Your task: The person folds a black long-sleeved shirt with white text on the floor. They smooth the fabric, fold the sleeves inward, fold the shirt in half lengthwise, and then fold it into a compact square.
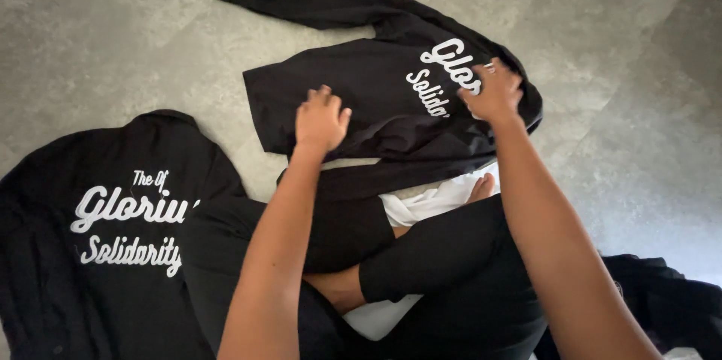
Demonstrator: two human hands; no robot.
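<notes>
Two flat open hands, left hand [322, 119] & right hand [494, 93], atop black shirt [376, 89] on floor [113, 44].

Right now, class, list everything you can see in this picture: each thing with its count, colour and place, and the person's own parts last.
partly folded shirt: one, black with white lettering, on the floor in front of the person, one sleeve stretched up and left
flat shirt: one, black with white lettering, lying at lower left
white cloth: one, white, under the crossed legs
dark fabric: one heap, black, at lower right
floor: grey, mottled, under everything
legs: two, in black trousers, crossed, bottom centre
left hand: palm down on the partly folded shirt, fingers spread
right hand: pressing the partly folded shirt by its lettering
</notes>
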